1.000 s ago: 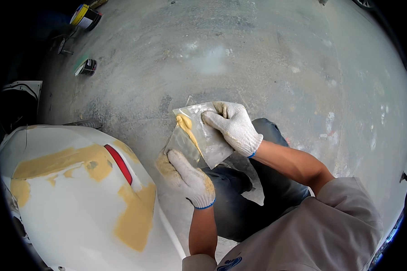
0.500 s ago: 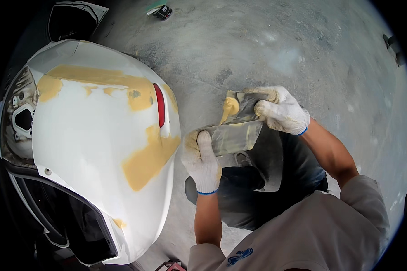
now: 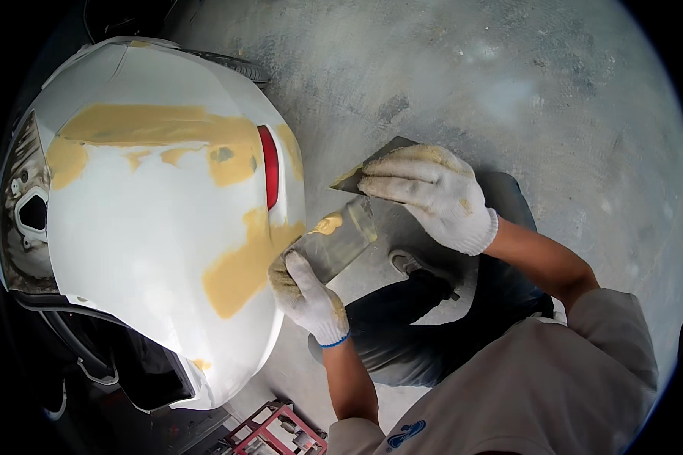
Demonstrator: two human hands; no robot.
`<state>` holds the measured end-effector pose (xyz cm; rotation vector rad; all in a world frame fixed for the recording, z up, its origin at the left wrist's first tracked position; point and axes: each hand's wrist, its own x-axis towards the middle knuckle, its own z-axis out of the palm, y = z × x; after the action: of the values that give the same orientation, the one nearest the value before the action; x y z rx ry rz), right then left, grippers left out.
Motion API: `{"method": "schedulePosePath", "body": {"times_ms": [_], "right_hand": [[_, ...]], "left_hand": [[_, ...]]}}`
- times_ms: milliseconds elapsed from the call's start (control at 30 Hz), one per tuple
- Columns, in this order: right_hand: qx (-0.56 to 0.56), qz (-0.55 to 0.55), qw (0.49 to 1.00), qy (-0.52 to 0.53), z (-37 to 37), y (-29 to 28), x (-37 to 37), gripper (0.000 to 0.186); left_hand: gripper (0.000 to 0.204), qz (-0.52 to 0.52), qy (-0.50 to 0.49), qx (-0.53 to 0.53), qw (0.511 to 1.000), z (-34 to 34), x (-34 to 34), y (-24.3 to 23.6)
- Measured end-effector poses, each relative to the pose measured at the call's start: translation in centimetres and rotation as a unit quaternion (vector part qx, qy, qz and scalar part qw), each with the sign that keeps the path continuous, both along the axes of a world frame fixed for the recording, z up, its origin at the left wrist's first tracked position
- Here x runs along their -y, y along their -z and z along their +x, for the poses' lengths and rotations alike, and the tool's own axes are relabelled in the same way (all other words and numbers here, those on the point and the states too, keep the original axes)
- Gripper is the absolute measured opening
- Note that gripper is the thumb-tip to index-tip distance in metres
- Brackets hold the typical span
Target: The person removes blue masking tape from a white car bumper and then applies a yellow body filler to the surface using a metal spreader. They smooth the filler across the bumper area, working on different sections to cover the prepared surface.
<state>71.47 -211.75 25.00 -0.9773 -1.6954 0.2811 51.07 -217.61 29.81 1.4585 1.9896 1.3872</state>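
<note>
Both of my hands wear white knit gloves with yellowish stains. My left hand (image 3: 311, 299) grips a translucent grey spreader (image 3: 338, 250) by its lower left end, thumb on top. A blob of yellow body filler (image 3: 328, 223) sits near this spreader's upper edge. My right hand (image 3: 432, 193) holds a second, darker spreader (image 3: 391, 146) just above the first, its fingers stretched over it and its thumb hidden. To the left stands a white car body (image 3: 159, 235), with yellow filler patches (image 3: 239, 277) spread over its panel around the red light (image 3: 269, 167).
My bent leg (image 3: 391, 318) and a shoe (image 3: 406, 262) are below my hands. A red metal frame (image 3: 273, 432) stands at the lower edge. The car's dark opening (image 3: 136, 364) lies at lower left, and a tyre (image 3: 231, 67) shows beyond the body. Grey concrete floor (image 3: 569, 152) extends right.
My left hand has moved down and left with its spreader tilted. My right hand has turned palm down over its spreader. The filler blob has passed from the right spreader to the left one.
</note>
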Motion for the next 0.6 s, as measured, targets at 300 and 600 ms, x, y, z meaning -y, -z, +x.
{"method": "schedulePosePath", "body": {"times_ms": [300,600], "right_hand": [[-0.128,-0.1,0.964,-0.209,-6.3,7.2,0.0,0.026],[-0.334,-0.183,0.903,-0.197,-13.0,3.7,-10.2,0.02]], "left_hand": [[0.04,0.002,-0.187,-0.207,0.96,-2.1,-1.2,1.6],[0.028,-0.134,-0.217,-0.283,0.925,-7.1,7.9,-0.3]]}}
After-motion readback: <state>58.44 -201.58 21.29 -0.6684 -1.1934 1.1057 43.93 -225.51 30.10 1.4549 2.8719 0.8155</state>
